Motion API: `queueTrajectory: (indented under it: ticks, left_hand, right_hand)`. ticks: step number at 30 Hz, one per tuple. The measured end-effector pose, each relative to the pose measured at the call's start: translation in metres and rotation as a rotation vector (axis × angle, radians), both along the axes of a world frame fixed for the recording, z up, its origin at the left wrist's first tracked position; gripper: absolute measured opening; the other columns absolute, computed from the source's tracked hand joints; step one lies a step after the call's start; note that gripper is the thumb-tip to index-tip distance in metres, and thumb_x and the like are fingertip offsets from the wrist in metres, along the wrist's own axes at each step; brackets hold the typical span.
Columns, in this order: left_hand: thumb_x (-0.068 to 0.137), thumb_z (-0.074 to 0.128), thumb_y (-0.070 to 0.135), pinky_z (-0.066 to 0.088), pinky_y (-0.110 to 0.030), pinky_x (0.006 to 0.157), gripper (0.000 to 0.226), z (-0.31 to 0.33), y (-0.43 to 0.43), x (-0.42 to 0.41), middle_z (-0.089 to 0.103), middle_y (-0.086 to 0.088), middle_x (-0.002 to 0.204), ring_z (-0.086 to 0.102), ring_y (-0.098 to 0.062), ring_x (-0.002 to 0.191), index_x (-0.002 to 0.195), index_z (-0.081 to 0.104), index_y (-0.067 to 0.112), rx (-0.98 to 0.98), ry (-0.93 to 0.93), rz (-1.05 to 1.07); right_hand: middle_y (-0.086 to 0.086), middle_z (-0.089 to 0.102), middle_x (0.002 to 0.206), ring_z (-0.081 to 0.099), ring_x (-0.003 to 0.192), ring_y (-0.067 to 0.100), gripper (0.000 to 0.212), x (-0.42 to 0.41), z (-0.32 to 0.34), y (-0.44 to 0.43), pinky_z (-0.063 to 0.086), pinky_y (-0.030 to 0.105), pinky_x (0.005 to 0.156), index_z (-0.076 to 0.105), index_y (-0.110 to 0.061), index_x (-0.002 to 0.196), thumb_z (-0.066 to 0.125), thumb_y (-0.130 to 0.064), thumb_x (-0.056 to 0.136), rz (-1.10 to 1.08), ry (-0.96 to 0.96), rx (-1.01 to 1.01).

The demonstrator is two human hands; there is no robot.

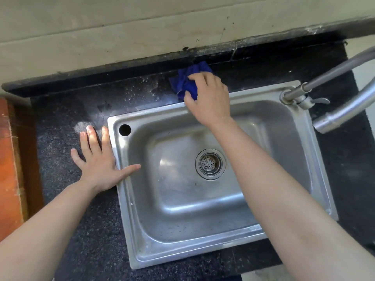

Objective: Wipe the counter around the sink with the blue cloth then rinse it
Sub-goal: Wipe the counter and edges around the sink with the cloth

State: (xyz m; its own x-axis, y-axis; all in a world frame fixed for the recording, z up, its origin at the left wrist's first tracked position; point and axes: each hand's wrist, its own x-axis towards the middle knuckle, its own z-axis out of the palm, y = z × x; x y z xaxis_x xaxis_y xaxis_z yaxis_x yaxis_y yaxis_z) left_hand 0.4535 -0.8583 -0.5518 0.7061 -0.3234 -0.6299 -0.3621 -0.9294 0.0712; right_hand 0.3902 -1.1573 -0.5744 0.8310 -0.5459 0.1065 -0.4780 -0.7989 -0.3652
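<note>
A crumpled blue cloth lies on the dark speckled counter just behind the back rim of the steel sink. My right hand is on top of the cloth, fingers curled over it and thumb at its near edge, gripping it against the counter. My left hand lies flat with fingers spread on the counter left of the sink, its thumb resting over the sink's left rim. The part of the cloth under my right hand is hidden.
A steel faucet stands at the sink's back right corner, its spout curving toward the right. The basin has a drain strainer. A tiled wall rises behind the counter. An orange-brown wooden surface borders the left. Water drops dot the back counter.
</note>
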Motion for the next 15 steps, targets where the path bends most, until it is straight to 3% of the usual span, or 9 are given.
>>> queueTrajectory:
  ticks: [3,7,9,12,15]
  left_hand:
    - [0.055,0.051,0.096,-0.014,-0.061,0.116,0.143,-0.002,0.000,0.000,-0.036,-0.008,0.159,-0.036,-0.024,0.146,0.153,-0.027,0.026,0.004,-0.009,-0.003]
    - [0.044,0.035,0.104,-0.014,-0.061,0.115,0.146,-0.006,0.002,0.000,-0.035,-0.008,0.160,-0.037,-0.022,0.145,0.153,-0.026,0.028,-0.007,-0.023,-0.008]
    - [0.044,0.032,0.104,-0.013,-0.062,0.115,0.146,-0.008,0.003,0.000,-0.034,-0.009,0.160,-0.037,-0.022,0.145,0.153,-0.026,0.027,-0.011,-0.030,-0.008]
    - [0.044,0.032,0.104,-0.013,-0.062,0.115,0.146,-0.009,0.004,0.000,-0.033,-0.009,0.161,-0.037,-0.022,0.145,0.154,-0.025,0.026,-0.013,-0.040,-0.014]
    - [0.046,0.032,0.104,-0.013,-0.062,0.115,0.145,-0.011,0.006,0.001,-0.033,-0.010,0.161,-0.037,-0.023,0.145,0.154,-0.024,0.025,-0.017,-0.049,-0.018]
  right_hand:
    - [0.015,0.057,0.125,0.056,0.105,0.039,0.040,-0.011,0.008,-0.025,0.049,0.047,0.083,0.058,-0.013,0.128,0.059,-0.017,0.088,0.009,-0.004,-0.010]
    - [0.018,0.052,0.132,0.055,0.107,0.041,0.047,-0.033,0.010,-0.080,0.045,0.048,0.084,0.058,-0.014,0.129,0.055,-0.004,0.083,-0.341,-0.095,-0.129]
    - [0.020,0.049,0.137,0.053,0.115,0.043,0.049,-0.038,0.007,-0.108,0.042,0.048,0.095,0.055,-0.014,0.132,0.052,-0.009,0.083,-0.551,-0.061,-0.145]
    - [0.025,0.034,0.151,0.033,0.138,0.047,0.050,-0.037,0.004,-0.142,0.025,0.050,0.116,0.043,-0.018,0.140,0.043,-0.025,0.090,-0.812,0.096,0.044]
    - [0.021,0.043,0.146,0.042,0.132,0.039,0.051,-0.026,0.002,-0.146,0.029,0.046,0.112,0.041,-0.016,0.140,0.041,-0.033,0.092,-0.900,0.124,0.109]
